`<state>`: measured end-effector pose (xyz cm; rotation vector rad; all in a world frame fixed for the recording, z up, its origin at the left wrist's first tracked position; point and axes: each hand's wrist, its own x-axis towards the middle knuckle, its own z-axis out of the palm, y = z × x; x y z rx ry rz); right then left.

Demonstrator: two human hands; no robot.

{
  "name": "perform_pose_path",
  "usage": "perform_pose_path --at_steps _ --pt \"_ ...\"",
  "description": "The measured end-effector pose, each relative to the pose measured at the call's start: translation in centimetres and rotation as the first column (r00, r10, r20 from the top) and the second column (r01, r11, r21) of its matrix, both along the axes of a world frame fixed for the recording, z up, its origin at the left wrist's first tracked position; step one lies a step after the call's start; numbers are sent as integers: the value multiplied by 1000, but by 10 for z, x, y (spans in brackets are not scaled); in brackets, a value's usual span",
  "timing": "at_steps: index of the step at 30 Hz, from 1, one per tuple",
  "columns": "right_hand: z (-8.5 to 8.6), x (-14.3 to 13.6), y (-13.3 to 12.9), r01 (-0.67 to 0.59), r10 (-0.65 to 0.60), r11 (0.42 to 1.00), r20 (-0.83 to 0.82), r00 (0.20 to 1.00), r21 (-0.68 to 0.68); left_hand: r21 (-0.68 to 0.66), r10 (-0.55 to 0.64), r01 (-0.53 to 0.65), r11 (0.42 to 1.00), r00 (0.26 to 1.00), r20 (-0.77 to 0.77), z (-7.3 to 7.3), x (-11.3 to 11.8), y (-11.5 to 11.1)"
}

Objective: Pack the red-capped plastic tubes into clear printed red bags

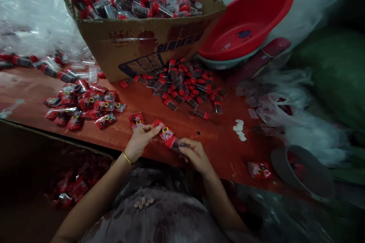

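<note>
Above the front of the table, my left hand (pixel 139 140) pinches the upper end of a small red printed packet (pixel 165 132). My right hand (pixel 196 153) grips a clear tube with a red cap (pixel 175 144), its dark contents partly covered by my fingers. The tube's red end meets the packet's lower end; whether it is inside cannot be seen. Another red packet (pixel 136 119) lies by my left fingertips. To the left is a heap of filled red packets (pixel 82 104), and beyond my hands a pile of red-capped tubes (pixel 185 83).
A cardboard box (pixel 148 41) full of red-capped tubes stands at the back. Red basin (pixel 248 22), plastic bags (pixel 279 110), white pieces (pixel 239 130) and a grey bowl (pixel 302 171) are at right. More packets (pixel 74 186) lie below the table's left edge.
</note>
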<state>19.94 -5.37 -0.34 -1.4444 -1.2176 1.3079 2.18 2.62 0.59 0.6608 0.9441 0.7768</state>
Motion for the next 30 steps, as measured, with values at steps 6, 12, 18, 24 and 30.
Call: perform_pose_path --at_steps 6,12,18,24,30 --pt "-9 -6 2 49 -71 993 -212 975 -107 122 30 -29 992 999 -11 -3 2 -2" --pt "-10 -9 4 89 -89 996 -93 992 -9 129 38 -42 991 999 36 -1 7 -5" --pt "-8 -15 6 66 -65 998 -74 995 22 119 -11 8 993 1000 24 -3 18 -16" --pt "-19 -33 6 126 -115 986 -109 987 105 82 73 -79 993 995 70 -6 19 -17" --pt "-19 -43 7 73 -54 995 -244 968 68 95 43 -54 994 993 109 -6 22 -17"
